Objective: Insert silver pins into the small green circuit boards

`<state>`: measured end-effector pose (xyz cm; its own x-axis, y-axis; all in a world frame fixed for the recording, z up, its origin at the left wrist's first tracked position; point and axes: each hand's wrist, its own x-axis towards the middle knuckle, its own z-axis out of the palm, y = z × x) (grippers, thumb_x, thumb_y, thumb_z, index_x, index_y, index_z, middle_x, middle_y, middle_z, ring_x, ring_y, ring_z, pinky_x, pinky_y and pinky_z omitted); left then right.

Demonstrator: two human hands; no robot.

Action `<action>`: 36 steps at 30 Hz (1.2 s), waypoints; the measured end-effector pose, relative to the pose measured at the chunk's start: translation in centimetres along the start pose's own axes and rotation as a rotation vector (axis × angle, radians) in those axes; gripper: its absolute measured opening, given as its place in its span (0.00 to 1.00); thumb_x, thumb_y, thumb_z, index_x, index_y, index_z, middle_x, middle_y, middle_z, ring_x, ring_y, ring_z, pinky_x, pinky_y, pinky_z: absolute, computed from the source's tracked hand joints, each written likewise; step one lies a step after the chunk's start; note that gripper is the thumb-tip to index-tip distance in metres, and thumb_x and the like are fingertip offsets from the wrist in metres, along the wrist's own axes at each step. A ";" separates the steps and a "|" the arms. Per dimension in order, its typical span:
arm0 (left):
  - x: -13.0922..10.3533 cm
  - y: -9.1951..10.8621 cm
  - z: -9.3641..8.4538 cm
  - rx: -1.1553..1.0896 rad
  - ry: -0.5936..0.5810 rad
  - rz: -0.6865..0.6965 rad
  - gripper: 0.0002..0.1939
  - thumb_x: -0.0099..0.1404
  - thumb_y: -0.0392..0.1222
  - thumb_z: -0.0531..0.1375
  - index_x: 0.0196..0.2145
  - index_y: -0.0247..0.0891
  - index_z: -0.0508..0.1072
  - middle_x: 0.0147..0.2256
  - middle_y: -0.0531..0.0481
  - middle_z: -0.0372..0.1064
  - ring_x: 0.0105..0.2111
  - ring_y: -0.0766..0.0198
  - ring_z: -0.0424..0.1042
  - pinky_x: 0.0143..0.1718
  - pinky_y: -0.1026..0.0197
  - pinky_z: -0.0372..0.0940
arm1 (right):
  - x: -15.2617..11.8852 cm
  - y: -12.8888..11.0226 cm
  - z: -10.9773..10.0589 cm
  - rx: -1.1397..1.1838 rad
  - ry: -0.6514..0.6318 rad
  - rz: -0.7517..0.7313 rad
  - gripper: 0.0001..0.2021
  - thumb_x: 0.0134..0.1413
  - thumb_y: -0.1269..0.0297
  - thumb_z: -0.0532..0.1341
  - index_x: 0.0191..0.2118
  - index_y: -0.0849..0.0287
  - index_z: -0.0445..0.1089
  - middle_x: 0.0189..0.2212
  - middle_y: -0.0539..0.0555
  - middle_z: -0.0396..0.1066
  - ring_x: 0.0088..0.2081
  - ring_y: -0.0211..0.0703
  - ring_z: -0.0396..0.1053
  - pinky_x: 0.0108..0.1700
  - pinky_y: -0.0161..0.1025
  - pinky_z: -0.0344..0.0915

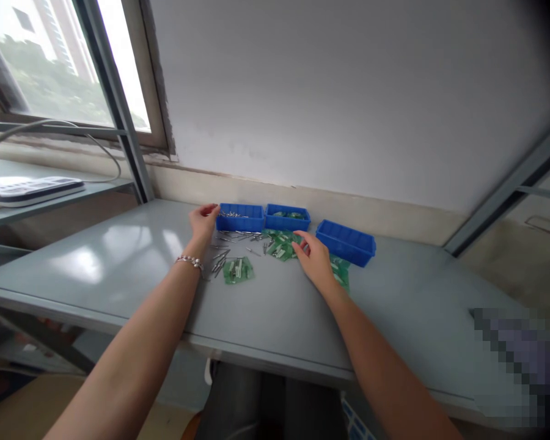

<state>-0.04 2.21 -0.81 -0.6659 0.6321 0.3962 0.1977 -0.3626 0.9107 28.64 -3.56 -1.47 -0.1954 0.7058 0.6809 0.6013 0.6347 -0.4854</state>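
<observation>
My left hand (204, 221) is at the left end of the left blue bin (241, 224), its fingers pressed together; what they hold, if anything, is too small to tell. Small metal parts lie in that bin. My right hand (312, 256), fingers apart and curved, is at the right edge of a pile of green packets (282, 245). Loose metal pins (219, 261) lie scattered in front of the left bin. A single green packet (238, 270) rests nearer the front. More green packets (340, 272) lie partly behind my right hand.
The middle blue bin (287, 218) holds green packets. Another blue bin (346, 242) stands at an angle on the right of the grey table (275, 311). A white device (32, 190) lies on the left shelf. A blurred, pixelated object (520, 354) is at the right.
</observation>
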 end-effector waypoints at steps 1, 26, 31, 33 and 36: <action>0.0 -0.1 0.1 0.002 -0.005 0.007 0.17 0.44 0.43 0.62 0.31 0.29 0.72 0.27 0.46 0.68 0.26 0.68 0.64 0.29 0.65 0.60 | 0.0 0.0 0.0 0.002 -0.002 -0.001 0.14 0.52 0.65 0.53 0.44 0.59 0.66 0.25 0.51 0.62 0.27 0.40 0.62 0.31 0.36 0.60; -0.7 0.2 0.0 0.292 -0.005 0.013 0.21 0.47 0.44 0.61 0.41 0.38 0.71 0.32 0.46 0.65 0.31 0.63 0.65 0.36 0.62 0.60 | 0.1 0.0 0.1 0.004 -0.020 0.005 0.14 0.52 0.64 0.53 0.44 0.59 0.66 0.24 0.51 0.63 0.27 0.40 0.62 0.32 0.36 0.59; -0.6 0.2 -0.2 0.264 0.034 0.045 0.16 0.48 0.44 0.60 0.36 0.35 0.72 0.31 0.46 0.66 0.34 0.61 0.66 0.36 0.63 0.59 | 0.1 0.0 0.1 -0.001 -0.022 0.011 0.13 0.52 0.65 0.53 0.43 0.60 0.67 0.24 0.51 0.62 0.27 0.40 0.62 0.32 0.35 0.59; -0.5 0.3 -0.2 0.255 0.059 0.043 0.15 0.48 0.44 0.60 0.34 0.34 0.72 0.29 0.46 0.66 0.32 0.62 0.66 0.34 0.63 0.59 | 0.1 0.0 0.1 0.002 -0.021 0.012 0.13 0.52 0.65 0.53 0.42 0.60 0.67 0.24 0.51 0.62 0.27 0.39 0.61 0.32 0.35 0.59; -0.5 0.4 -0.2 0.247 0.085 0.041 0.13 0.49 0.44 0.60 0.32 0.34 0.71 0.27 0.48 0.66 0.29 0.64 0.65 0.32 0.64 0.59 | 0.1 0.0 0.2 0.007 -0.027 0.016 0.12 0.51 0.64 0.54 0.42 0.60 0.67 0.24 0.51 0.62 0.27 0.39 0.61 0.31 0.35 0.58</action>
<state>0.21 1.62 -0.65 -0.7097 0.5569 0.4315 0.3886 -0.2015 0.8991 28.49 -3.48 -1.51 -0.2071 0.7242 0.6578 0.5993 0.6253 -0.4998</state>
